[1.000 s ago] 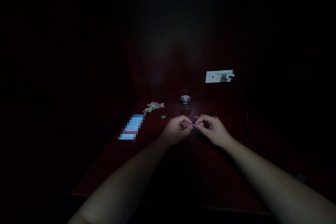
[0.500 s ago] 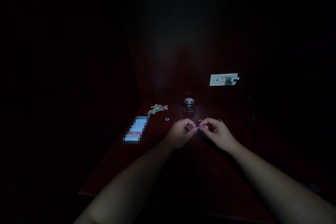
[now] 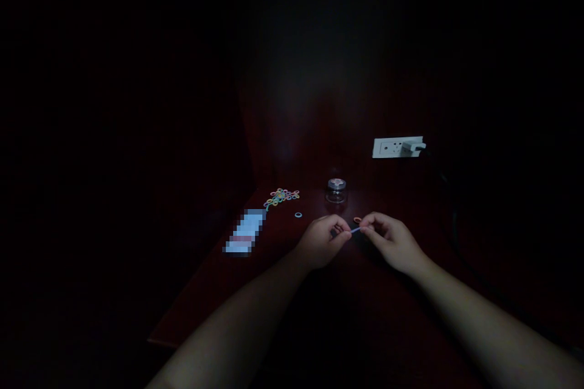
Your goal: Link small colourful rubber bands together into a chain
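A small purple band (image 3: 355,230) is stretched between my two hands above the dark red table. My left hand (image 3: 323,240) pinches its left end between thumb and fingers. The right end is pinched by my right hand (image 3: 393,242). Just behind the band lies an orange ring (image 3: 358,219), partly hidden by my right hand. A blue ring (image 3: 298,215) rests alone to the left of my hands. Farther left is a pile of colourful rings (image 3: 280,196). Behind my hands stands a clear jar (image 3: 336,192) with its lid on.
A phone-like bright rectangle (image 3: 246,232), blurred by pixels, lies near the left edge of the table (image 3: 182,316). On the back wall is a white socket (image 3: 392,148) with a plug in it, and a dark cable (image 3: 455,228) hangs down at the right.
My hands have moved slightly apart, and the purple band between them looks longer. The whole view has shifted, so everything appears a little lower and farther right.
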